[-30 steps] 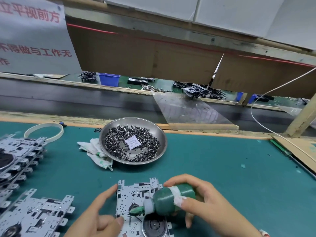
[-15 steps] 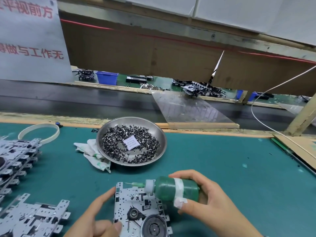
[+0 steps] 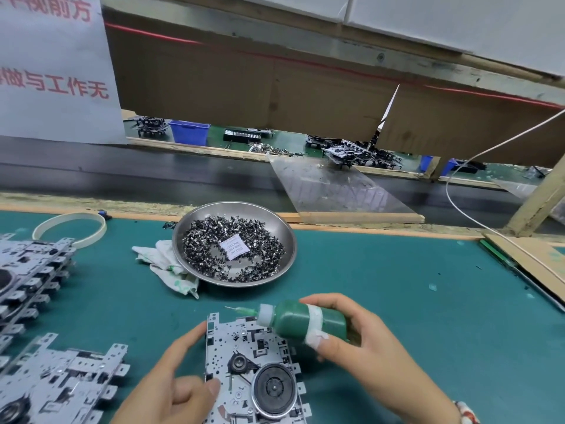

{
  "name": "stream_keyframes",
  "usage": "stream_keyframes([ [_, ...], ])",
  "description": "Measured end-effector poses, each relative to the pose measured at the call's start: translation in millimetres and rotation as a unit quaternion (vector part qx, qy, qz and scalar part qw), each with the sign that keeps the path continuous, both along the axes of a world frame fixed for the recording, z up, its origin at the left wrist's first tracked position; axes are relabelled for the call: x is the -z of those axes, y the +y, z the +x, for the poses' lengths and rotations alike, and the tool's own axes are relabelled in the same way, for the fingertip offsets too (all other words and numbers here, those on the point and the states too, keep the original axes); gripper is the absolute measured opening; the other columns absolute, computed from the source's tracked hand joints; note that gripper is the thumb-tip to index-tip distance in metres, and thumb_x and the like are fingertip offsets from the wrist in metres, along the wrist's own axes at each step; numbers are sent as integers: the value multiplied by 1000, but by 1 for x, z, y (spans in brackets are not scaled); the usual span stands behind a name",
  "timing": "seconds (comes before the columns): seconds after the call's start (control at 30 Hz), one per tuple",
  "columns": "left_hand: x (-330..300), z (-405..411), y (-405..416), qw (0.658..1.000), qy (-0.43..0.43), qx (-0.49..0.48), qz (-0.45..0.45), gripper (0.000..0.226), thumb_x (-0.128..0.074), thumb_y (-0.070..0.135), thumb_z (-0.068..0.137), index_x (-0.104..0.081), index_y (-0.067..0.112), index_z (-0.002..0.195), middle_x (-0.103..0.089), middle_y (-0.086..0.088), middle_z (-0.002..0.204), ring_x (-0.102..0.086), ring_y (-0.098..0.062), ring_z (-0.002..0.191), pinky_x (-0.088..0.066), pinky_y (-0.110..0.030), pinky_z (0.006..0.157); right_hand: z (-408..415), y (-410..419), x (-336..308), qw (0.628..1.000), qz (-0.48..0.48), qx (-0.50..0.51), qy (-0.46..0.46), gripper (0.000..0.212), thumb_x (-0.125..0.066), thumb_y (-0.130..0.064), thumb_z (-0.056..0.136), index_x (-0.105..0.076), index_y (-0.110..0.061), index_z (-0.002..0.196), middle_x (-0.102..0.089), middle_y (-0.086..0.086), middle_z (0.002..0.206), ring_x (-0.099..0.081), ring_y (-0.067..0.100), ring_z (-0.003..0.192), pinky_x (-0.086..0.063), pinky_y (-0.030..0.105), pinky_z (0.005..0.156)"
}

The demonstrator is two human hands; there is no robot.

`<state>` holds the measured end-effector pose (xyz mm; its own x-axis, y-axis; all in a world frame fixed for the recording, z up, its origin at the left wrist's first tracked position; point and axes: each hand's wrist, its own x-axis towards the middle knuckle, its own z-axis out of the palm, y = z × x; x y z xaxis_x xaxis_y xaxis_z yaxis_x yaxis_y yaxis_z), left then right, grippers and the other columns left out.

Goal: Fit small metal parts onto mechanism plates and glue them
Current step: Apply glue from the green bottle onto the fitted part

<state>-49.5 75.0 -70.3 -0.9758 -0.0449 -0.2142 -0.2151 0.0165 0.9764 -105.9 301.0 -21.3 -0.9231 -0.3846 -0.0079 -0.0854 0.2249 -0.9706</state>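
Observation:
A metal mechanism plate (image 3: 244,347) with a black round wheel lies on the green mat at the bottom centre. My left hand (image 3: 174,384) holds its left edge between thumb and forefinger. My right hand (image 3: 370,353) grips a green glue bottle (image 3: 302,321) with white tape round it. The bottle lies nearly level above the plate's far edge, its needle tip pointing left and clear of the plate. A steel bowl (image 3: 287,240) of small dark metal parts with a white paper slip stands behind the plate.
Stacks of mechanism plates (image 3: 33,270) lie at the left, more at the lower left (image 3: 64,381). A stained white rag (image 3: 165,267) lies beside the bowl, a white ring (image 3: 70,220) behind. A conveyor belt (image 3: 153,179) runs beyond the bench edge; cardboard (image 3: 532,258) lies at the right.
My right hand has lifted the glue bottle off the plate and swung its needle up and back to nearly level. My left hand keeps its hold on the plate's left edge.

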Motion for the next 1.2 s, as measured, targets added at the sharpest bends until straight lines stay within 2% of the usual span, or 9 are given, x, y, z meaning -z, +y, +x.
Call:
stream_keyframes([
  [0.17,-5,1,1,998,20,11,-64,59,-60,3,83,-38,44,119,-43,2,40,-35,-10,38,-27,-14,44,2,-5,-1,993,-81,-18,-84,31,-68,-17,67,-57,-2,92,-69,5,73,-65,13,67,-51,21,59],
  [0.3,-10,2,2,997,9,30,-67,59,-60,3,84,-37,43,120,-44,2,42,-36,-10,39,-28,-20,48,3,-6,-1,979,-144,-19,-143,49,-74,-26,55,-48,-2,89,-70,10,79,-67,17,70,-52,21,57],
  [0.4,-9,2,2,998,12,32,-58,58,-60,3,84,-36,43,119,-45,1,43,-36,-10,39,-28,-19,47,2,-6,2,976,-144,-30,-160,48,-73,-23,61,-51,-2,98,-70,10,86,-67,17,77,-54,23,62],
  [0.53,-9,2,2,998,21,31,-56,57,-59,1,84,-37,43,116,-45,1,42,-37,-8,38,-29,-13,43,0,-4,5,989,-86,-56,-110,49,-72,-31,64,-65,-16,110,-69,5,102,-60,12,91,-50,25,76],
  [0.6,-10,2,2,997,23,30,-62,57,-59,1,84,-37,43,116,-46,2,41,-37,-7,37,-30,-11,43,-2,-3,5,991,-80,-53,-96,43,-71,-28,68,-67,-18,110,-68,9,112,-59,16,99,-46,31,90],
  [0.67,-10,1,2,997,24,31,-67,57,-59,1,84,-36,42,117,-46,3,41,-37,-6,37,-30,-11,43,-2,-3,5,991,-81,-56,-91,45,-71,-28,68,-67,-17,111,-67,8,113,-58,18,102,-43,33,97],
  [0.8,-8,1,2,997,21,27,-70,58,-59,3,84,-36,41,121,-45,4,40,-38,-7,38,-30,-12,44,-1,-4,6,994,-50,-64,-72,42,-68,-19,73,-57,-12,113,-69,5,105,-55,14,93,-43,22,87],
  [0.93,-9,2,3,997,18,24,-69,57,-59,5,84,-36,44,118,-45,5,40,-38,-8,37,-30,-11,43,0,-6,7,996,-35,-45,-63,43,-65,-17,72,-50,-10,112,-67,13,112,-57,14,93,-45,20,86],
  [1.2,-13,4,5,997,6,19,-70,57,-57,9,87,-33,45,124,-49,4,43,-45,-10,38,-34,-14,45,-3,-1,9,997,-57,-23,-41,42,-63,-18,73,-49,-15,112,-70,-1,109,-61,6,91,-44,10,77],
])
